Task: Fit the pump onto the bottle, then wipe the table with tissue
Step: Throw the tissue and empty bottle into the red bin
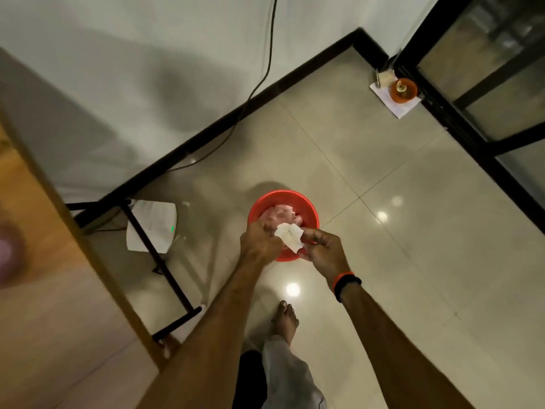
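Note:
A crumpled white tissue (pixel 290 236) is held between both my hands above a red bin (pixel 306 209) on the floor. My left hand (pixel 259 242) pinches its left edge and my right hand (pixel 324 250) grips its right side. Several crumpled tissues lie inside the bin. The wooden table (pixel 44 261) runs along the left edge of the view. A blurred pinkish shape (pixel 8 255) at the far left on the table may be the bottle; I cannot tell. No pump is visible.
A black metal table leg and foot (pixel 165 273) stand left of my arms, with a white router (pixel 153 225) on the floor behind. A cable runs down the wall. An orange object on paper (pixel 401 90) sits by the black door frame. My bare foot (pixel 286 320) is below.

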Motion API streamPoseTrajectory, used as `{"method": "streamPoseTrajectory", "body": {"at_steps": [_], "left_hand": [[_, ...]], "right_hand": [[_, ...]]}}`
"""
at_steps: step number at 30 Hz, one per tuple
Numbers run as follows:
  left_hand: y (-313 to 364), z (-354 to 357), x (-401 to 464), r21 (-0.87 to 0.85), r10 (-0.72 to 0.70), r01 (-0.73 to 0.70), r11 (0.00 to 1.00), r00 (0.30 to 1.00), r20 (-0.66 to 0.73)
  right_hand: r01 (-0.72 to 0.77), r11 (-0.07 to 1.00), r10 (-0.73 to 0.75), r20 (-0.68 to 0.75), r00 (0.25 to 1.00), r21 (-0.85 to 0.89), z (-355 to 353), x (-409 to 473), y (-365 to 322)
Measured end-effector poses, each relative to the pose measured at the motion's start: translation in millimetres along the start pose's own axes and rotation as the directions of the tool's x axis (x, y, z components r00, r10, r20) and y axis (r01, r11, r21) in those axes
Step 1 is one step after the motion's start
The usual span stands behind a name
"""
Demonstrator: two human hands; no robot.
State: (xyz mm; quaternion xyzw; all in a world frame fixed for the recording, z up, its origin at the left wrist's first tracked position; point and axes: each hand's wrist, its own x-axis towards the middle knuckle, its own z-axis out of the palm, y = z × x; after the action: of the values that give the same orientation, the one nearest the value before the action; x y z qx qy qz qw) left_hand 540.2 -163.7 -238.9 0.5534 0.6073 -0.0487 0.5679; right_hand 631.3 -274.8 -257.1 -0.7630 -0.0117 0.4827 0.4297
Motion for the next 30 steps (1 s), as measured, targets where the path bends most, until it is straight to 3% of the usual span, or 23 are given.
{"method": "streamPoseTrajectory", "body": {"at_steps": [5, 12, 18, 25, 30], "left_hand": [[-12.0, 19.1, 21.9, -0.053, -0.051, 0.054, 0.997, 0.997, 0.054], [1.0, 0.5, -16.0, 0.023, -0.034, 0.033, 0.999, 0.998, 0.046], [41.8, -39.4, -92.8, -0.024, 0.070, -0.070, 0.997, 0.998, 0.001], [60.8, -103.2, -172.9, -0.256, 0.147, -0.177, 0.950, 0.981, -0.130], [50.5, -158.6, -215.3, -0.209, 0.183, -0.231, 0.950, 0.957, -0.223]], "right_hand": [[-0.065, 0.997, 0.068, 0.099, 0.993, -0.030, -4.8, 25.8, 21.5], [-0.122, 0.992, 0.124, 0.065, 0.990, -0.043, -17.3, -3.0, -1.5], [-0.023, 0.998, 0.027, 0.064, 0.998, -0.060, -21.4, -78.0, -56.4], [0.146, 0.988, -0.143, 0.052, 0.988, -0.058, -1.6, -178.5, -126.6], [0.217, 0.974, -0.210, 0.096, 0.973, -0.069, 37.7, -229.0, -157.8]]}}
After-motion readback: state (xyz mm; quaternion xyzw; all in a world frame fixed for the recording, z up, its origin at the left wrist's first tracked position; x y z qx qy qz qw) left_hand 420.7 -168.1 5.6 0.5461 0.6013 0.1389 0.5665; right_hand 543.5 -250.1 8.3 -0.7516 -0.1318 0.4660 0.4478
